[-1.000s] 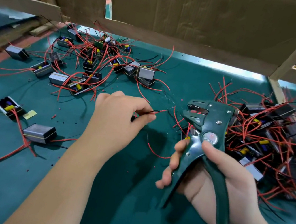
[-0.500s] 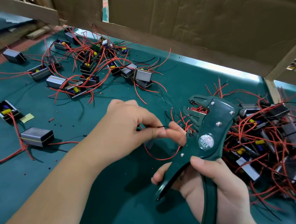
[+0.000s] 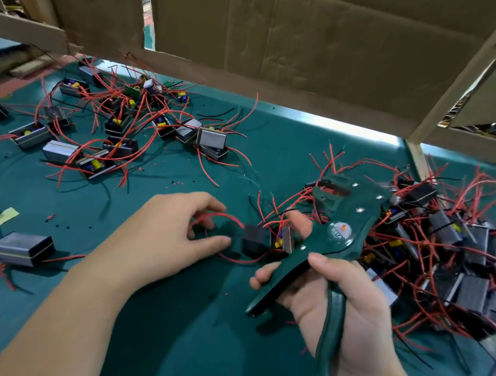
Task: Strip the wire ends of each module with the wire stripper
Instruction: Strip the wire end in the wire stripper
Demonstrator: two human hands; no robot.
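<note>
Green covers the whole tabletop (image 3: pixel 214 360), and red-wired modules lie over much of it. The left hand (image 3: pixel 165 236) rests low near the middle of the tabletop with thumb and forefinger parted, gripping nothing that I can make out. A loop of red wire (image 3: pixel 223 215) arcs past its fingertips, and I cannot tell whether any finger touches it. That wire runs to a dark module (image 3: pixel 254 241) lying just beside the hand, between the two hands.

The right hand (image 3: pixel 352 319) is wrapped round the dark green wire stripper (image 3: pixel 343 221). The thumb lies across the top, the other fingers curl round the handles, and the forefinger stretches forward to the module's side. The stripper's handles stand apart and its head points toward the far edge, with the jaws above the tangle of wires.

A dense pile of modules (image 3: pixel 456 248) sits along the right edge. A looser scatter (image 3: pixel 119 136) spreads toward the far left corner. A cardboard wall (image 3: pixel 295 34) stands along the far edge. A scrap of yellow tape (image 3: pixel 6 214) lies near the left edge.
</note>
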